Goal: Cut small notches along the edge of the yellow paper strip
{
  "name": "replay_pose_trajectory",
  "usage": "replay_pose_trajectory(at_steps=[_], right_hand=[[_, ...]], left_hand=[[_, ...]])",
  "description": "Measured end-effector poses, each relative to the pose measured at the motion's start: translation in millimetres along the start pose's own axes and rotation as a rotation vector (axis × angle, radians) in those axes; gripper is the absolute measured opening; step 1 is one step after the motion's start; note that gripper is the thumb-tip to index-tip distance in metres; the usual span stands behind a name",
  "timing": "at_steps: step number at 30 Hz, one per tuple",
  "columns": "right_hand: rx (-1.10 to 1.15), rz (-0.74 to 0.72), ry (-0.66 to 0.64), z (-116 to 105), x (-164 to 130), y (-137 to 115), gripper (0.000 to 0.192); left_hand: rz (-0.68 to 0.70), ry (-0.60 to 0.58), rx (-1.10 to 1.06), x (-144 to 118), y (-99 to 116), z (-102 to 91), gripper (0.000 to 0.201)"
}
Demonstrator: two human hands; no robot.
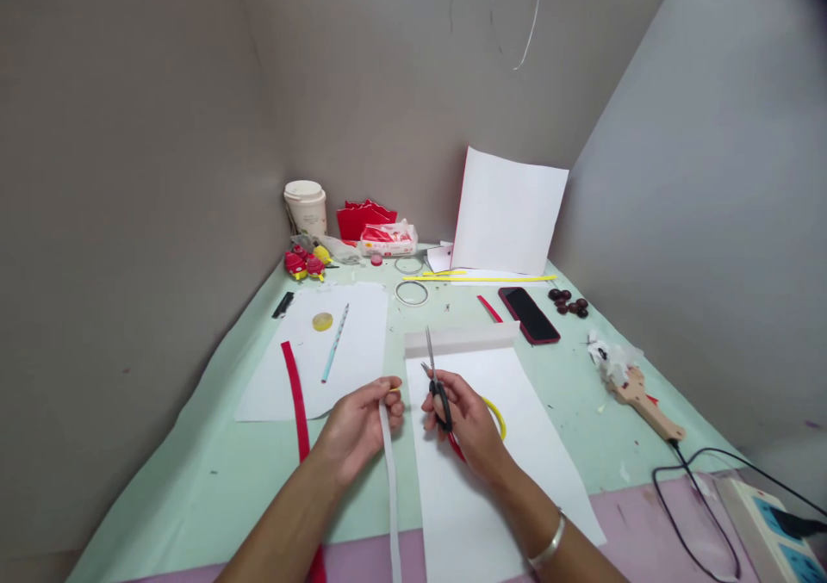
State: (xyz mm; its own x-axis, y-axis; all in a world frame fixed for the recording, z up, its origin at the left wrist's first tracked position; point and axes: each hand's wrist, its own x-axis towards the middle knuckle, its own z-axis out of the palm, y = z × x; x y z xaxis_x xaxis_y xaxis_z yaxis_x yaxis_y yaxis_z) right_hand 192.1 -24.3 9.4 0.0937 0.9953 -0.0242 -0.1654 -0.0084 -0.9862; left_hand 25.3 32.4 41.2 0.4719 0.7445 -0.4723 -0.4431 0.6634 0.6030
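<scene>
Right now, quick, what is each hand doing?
Left hand: closed, pinching the top of a white strip that hangs toward the person.
Right hand: closed around black-handled scissors, blades open and pointing away.

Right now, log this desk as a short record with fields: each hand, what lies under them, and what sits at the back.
left hand: fingers pinch a white strip that hangs toward the near edge
right hand: holds scissors, blades open, tips pointing away
under hands: white sheet, yellow ring partly hidden by the right hand
left of hands: red strip, pencil, tape roll
right side: phone, glue gun
back: cup
</scene>
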Motion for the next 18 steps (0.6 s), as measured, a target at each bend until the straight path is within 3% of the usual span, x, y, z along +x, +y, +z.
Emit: replay_pose_trajectory(at_steps=[11,18], right_hand=[[0.188,0.001,-0.023,-2.0,3.5,-0.9,0.042],[0.257,0.001,-0.056,0.3,1.7,-10.9,0.043]], left_hand=[[0.012,-0.071,0.224,-5.7,-10.1,4.5,0.005],[-0.020,-0.119,0.308,-11.2,-7.7,5.6,0.019]])
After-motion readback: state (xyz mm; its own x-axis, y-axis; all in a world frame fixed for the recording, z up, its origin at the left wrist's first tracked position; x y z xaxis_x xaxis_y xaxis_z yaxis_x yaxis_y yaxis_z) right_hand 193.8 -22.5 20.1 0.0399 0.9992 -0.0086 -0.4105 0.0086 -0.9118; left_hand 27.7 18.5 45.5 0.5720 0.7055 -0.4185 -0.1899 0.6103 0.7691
